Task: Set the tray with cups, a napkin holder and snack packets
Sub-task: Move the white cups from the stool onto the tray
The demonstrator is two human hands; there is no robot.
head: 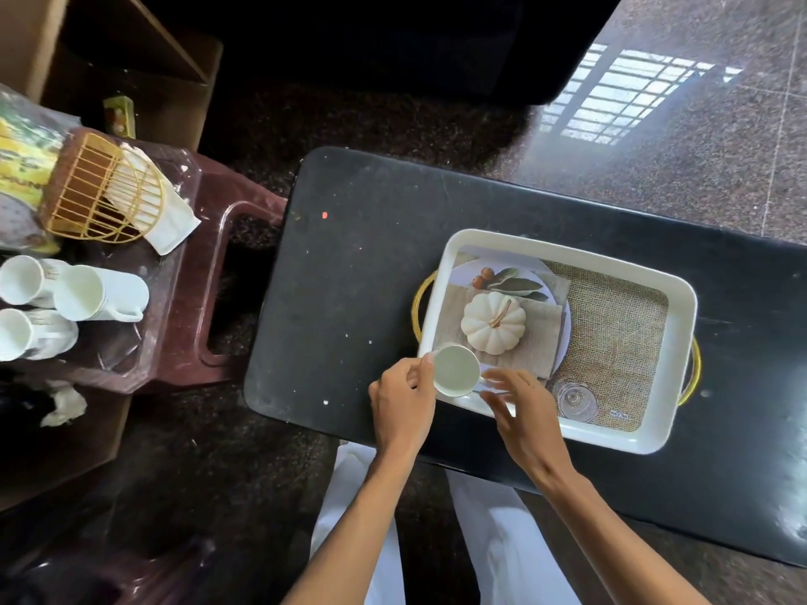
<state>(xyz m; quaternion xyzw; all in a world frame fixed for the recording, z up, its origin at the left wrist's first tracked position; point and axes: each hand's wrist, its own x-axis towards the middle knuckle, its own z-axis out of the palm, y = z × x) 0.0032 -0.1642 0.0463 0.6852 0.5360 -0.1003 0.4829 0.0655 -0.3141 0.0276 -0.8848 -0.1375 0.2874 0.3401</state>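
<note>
At the near left corner of the tray [672, 299], on the black desk [349, 277], a white cup [455, 371] stands upright with its mouth up; the left hand [404, 401] has its grip closed on the cup's left rim, thumb and fingers pinching it, while the right hand [519, 408] hovers just beside the cup with fingers spread, its grip open and holding nothing; whether it touches the handle I cannot tell. The step looks like seating the first cup; to do it well, set the base flat on the tray floor, clear of the raised wall, steady it with the right hand, and let go only once it sits level; keep it tucked in the corner, so room is left for what must follow. The cup's axis is vertical; its handle seems to point right, toward the right hand. Three more cups [87, 294] lie on their sides on the stool [209, 220] well to the left, mouths facing left, beside the wire holder [105, 189] and a packet [22, 163], all yet to come.
</note>
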